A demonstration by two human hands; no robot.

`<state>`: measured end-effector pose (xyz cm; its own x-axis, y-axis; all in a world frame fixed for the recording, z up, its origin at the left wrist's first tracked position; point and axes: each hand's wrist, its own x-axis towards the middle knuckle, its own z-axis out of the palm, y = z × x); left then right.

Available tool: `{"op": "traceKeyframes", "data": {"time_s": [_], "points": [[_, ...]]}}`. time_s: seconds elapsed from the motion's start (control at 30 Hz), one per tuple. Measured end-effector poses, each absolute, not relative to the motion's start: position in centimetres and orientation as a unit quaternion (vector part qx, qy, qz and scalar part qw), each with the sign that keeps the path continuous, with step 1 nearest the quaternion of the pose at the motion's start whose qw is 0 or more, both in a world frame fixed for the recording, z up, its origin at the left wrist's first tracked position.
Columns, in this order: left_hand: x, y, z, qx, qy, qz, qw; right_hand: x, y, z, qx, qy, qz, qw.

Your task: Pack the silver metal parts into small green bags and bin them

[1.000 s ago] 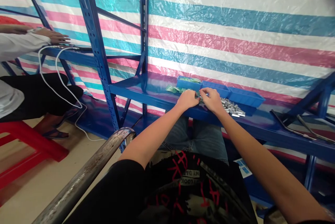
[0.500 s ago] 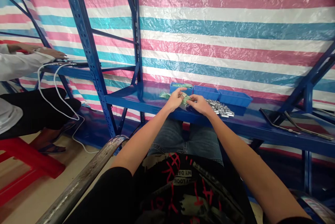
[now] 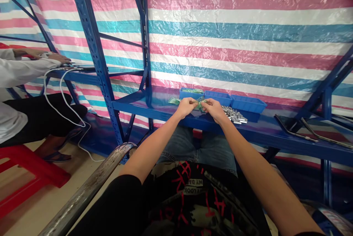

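Note:
Between my two hands, above the front of the blue shelf, is a small clear plastic bag with green on it [image 3: 199, 105]. My left hand [image 3: 186, 107] pinches its left side, and my right hand [image 3: 213, 108] pinches its right side. What lies inside the bag is too small to make out. Another green-and-clear bag [image 3: 174, 101] rests on the shelf, left of my left hand. Beside my right hand lies a heap of small silvery metal pieces [image 3: 235, 115], partly hidden by that hand.
Along the shelf's back stand a blue bin holding green bags [image 3: 191, 91] and two more blue bins [image 3: 219, 98]. Flat dark framed panels [image 3: 311, 127] lie at right. A blue upright [image 3: 89, 37] stands left; beyond it a person's sleeve [image 3: 26, 70] and white cables [image 3: 49, 96] show.
My left index finger, raised before, has come down onto the bag. Both hands now pinch the bag from opposite sides, and it looks more spread out between them.

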<state>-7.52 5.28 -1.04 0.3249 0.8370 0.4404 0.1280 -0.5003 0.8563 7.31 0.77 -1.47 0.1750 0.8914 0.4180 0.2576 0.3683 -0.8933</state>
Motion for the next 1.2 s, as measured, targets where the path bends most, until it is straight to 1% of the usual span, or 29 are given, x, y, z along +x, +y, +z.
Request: {"op": "traceKeyframes", "data": {"time_s": [0.17, 0.43, 0.6, 0.83, 1.07, 1.2], "points": [[-7.72, 4.97, -0.77, 0.728, 0.334, 0.478, 0.361, 7.49, 0.81, -1.34, -0.499, -0.576, 0.255, 0.595], [-7.52, 4.96, -0.64, 0.710, 0.321, 0.481, 0.401, 7.53, 0.91, -1.42, -0.508, -0.556, 0.256, 0.606], [-7.55, 4.96, -0.74, 0.709, 0.306, 0.497, 0.396, 7.72, 0.93, -1.60, -0.508, -0.565, 0.255, 0.598], [-7.82, 4.97, -0.81, 0.729, 0.270, 0.503, 0.378, 8.25, 1.09, -1.97, -0.506, -0.585, 0.201, 0.601], [-7.49, 5.33, -1.10, 0.725, 0.276, 0.486, 0.402, 8.08, 0.94, -2.07, -0.526, -0.624, 0.160, 0.555], [-7.35, 5.38, -1.26, 0.709, 0.300, 0.481, 0.419, 7.93, 0.73, -2.02, -0.557, -0.641, 0.130, 0.512]]}}
